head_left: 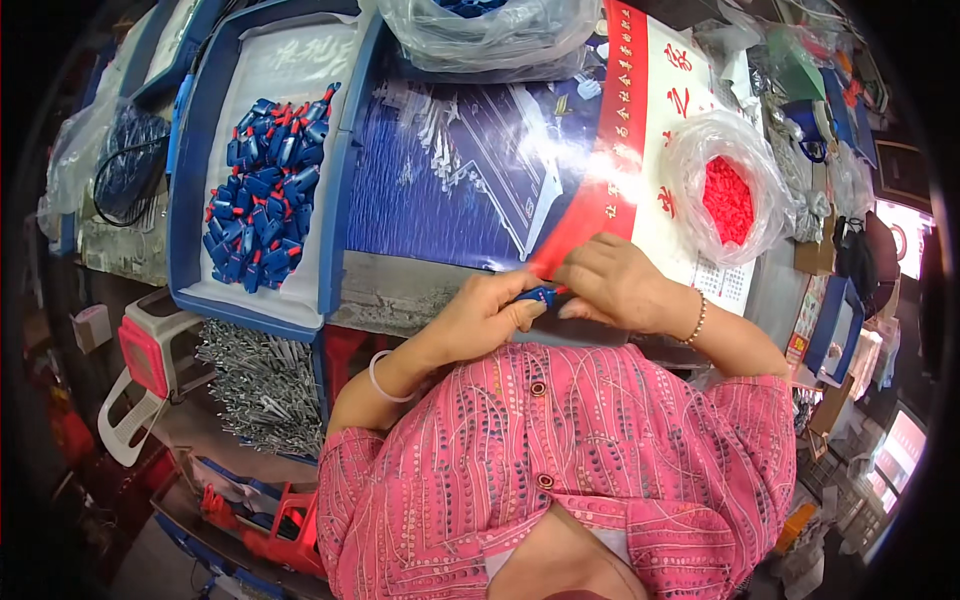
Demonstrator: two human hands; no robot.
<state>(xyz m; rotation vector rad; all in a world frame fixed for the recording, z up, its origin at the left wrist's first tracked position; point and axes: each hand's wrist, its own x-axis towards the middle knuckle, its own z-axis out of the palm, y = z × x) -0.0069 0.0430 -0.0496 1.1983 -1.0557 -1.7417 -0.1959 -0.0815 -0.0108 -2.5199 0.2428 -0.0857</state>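
My left hand (488, 314) grips a small blue plastic part (541, 296) between thumb and fingers, near the table's front edge. My right hand (622, 284) meets it from the other side, its fingers pinched at the red tip (562, 290) on the end of the blue part. My right fingers partly hide that tip. To the left, a blue tray (250, 318) lined with white holds a heap of similar blue parts with red tips (262, 200). At the right, an open clear plastic bag (682, 150) contains many small red pieces (728, 200).
A large clear bag (490, 45) with blue parts stands at the back. A glossy printed sheet (450, 170) covers the tabletop. Below the tray sits a bin of thin metal rods (262, 385), beside a white and red stool (145, 365). Clutter fills the right side.
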